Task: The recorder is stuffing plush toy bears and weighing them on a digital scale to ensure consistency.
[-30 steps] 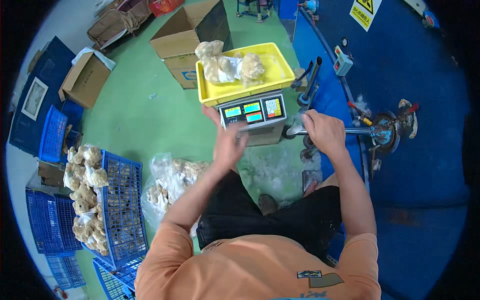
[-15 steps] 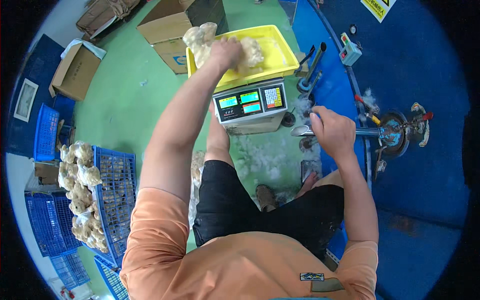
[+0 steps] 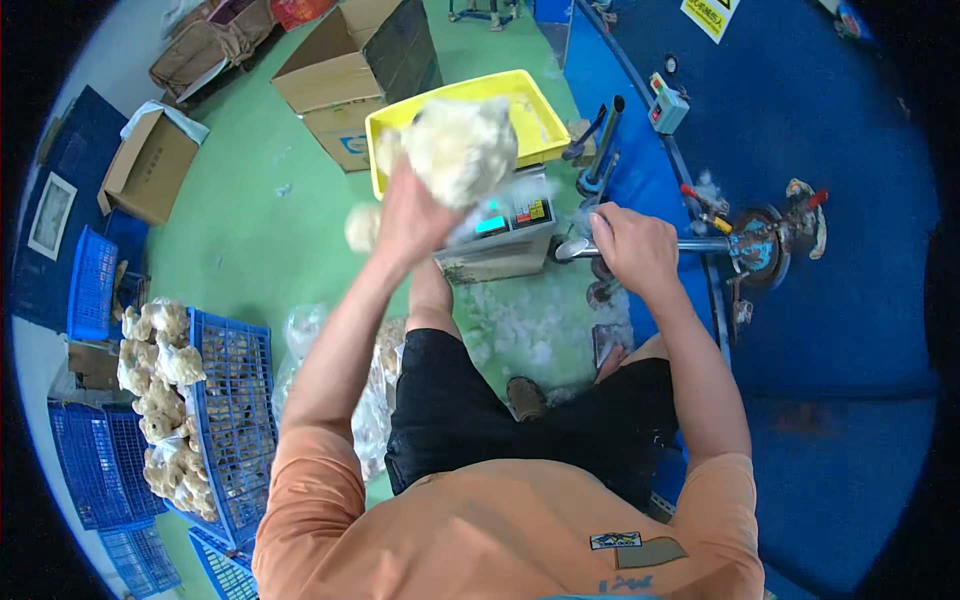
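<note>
My left hand [image 3: 408, 218] is closed on a cream plush toy [image 3: 465, 150], raised in front of the yellow tray [image 3: 545, 105]. The toy is slightly blurred and hides part of the tray and of the digital scale [image 3: 495, 258] on which the tray sits. A pale rounded part [image 3: 362, 228], apparently of the same toy, sticks out left of my wrist. My right hand [image 3: 640, 250] grips the metal pipe [image 3: 705, 244] that juts from the blue machine [image 3: 830, 330]; its slanted open end [image 3: 575, 249] shows left of my thumb.
To the left a blue crate [image 3: 235, 400] holds plush toys [image 3: 162, 385], some piled at its side. Cardboard boxes [image 3: 335, 95] stand beyond. White stuffing fluff [image 3: 530, 325] litters the green floor. Clear plastic bags [image 3: 372, 420] lie by my left leg. Upright pipes [image 3: 605, 140] flank the machine.
My left hand has lifted the plush toy out of the tray and brought it nearer to me. My right hand stays at the pipe. The view has shifted slightly.
</note>
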A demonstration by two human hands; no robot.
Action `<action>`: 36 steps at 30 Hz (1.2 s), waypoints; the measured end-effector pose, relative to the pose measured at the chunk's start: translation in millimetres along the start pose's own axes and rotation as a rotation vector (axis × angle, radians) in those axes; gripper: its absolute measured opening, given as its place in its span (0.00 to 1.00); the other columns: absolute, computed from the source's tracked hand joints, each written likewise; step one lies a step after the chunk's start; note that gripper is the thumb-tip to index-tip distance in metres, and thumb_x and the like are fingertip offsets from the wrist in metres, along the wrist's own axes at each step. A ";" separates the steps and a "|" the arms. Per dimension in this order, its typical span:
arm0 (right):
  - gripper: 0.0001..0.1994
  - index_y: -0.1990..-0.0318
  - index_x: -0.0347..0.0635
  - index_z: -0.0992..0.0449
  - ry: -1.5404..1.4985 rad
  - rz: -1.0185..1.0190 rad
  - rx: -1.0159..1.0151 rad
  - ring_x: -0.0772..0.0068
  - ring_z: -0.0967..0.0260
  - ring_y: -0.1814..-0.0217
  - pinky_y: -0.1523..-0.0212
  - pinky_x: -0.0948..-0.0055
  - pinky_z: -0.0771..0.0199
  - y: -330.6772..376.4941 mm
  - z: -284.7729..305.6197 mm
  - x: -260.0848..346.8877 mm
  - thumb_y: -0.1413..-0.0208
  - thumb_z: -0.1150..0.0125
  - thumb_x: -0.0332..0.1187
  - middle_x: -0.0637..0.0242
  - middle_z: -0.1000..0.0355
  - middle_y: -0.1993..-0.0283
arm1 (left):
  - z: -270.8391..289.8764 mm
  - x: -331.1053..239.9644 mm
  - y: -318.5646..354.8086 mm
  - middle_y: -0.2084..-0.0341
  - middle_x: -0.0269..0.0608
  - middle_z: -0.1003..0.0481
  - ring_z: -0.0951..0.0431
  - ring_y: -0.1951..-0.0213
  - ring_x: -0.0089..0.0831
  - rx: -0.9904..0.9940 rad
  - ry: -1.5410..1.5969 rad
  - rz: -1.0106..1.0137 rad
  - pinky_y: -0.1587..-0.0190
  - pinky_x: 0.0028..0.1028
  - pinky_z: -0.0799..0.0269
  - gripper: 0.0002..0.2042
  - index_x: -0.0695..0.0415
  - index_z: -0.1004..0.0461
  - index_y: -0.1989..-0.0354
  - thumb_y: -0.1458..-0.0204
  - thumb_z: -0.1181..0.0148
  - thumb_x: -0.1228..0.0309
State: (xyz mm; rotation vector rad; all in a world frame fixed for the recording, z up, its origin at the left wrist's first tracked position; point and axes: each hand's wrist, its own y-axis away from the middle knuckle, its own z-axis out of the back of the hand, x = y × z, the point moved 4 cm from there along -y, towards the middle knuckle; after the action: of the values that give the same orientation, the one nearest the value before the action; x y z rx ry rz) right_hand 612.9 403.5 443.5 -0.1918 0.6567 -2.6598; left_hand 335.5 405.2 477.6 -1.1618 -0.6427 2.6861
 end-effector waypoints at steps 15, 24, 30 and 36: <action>0.13 0.54 0.41 0.22 -0.664 -0.004 -0.153 0.61 0.28 0.66 0.66 0.66 0.27 43.0 18.9 68.7 0.49 0.36 0.26 0.64 0.24 0.61 | -96.1 -7.7 125.3 0.54 0.51 0.22 0.20 0.55 0.37 0.055 0.739 0.580 0.54 0.29 0.24 0.24 0.66 0.29 0.45 0.52 0.38 0.75; 0.11 0.60 0.29 0.22 -1.049 -0.091 0.342 0.69 0.39 0.75 0.72 0.67 0.36 74.4 -44.9 115.0 0.49 0.43 0.26 0.60 0.28 0.74 | -46.1 -0.4 164.6 0.56 0.49 0.22 0.24 0.58 0.51 -0.338 -0.021 -0.035 0.55 0.45 0.30 0.22 0.58 0.24 0.51 0.56 0.36 0.64; 0.12 0.47 0.40 0.33 -1.862 -0.530 1.006 0.90 0.54 0.85 0.86 0.85 0.54 103.2 -45.0 158.6 0.36 0.52 0.26 0.79 0.45 0.82 | -20.3 30.1 203.6 0.59 0.52 0.27 0.29 0.58 0.51 -0.270 0.186 -0.030 0.52 0.41 0.33 0.14 0.58 0.27 0.56 0.52 0.43 0.68; 0.12 0.49 0.36 0.32 -1.823 -0.245 0.907 0.84 0.49 0.85 0.85 0.85 0.47 82.3 -49.0 200.4 0.39 0.52 0.23 0.71 0.35 0.77 | -2.6 58.9 228.5 0.53 0.51 0.27 0.29 0.52 0.49 -0.396 0.057 0.084 0.46 0.42 0.35 0.22 0.60 0.29 0.49 0.55 0.38 0.69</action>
State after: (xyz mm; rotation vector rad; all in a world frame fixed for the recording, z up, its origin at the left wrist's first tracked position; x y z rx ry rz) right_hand 447.1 275.9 369.0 -1.9667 -1.0955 -1.5274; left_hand 304.9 218.2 336.9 -1.3742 -1.1813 2.6540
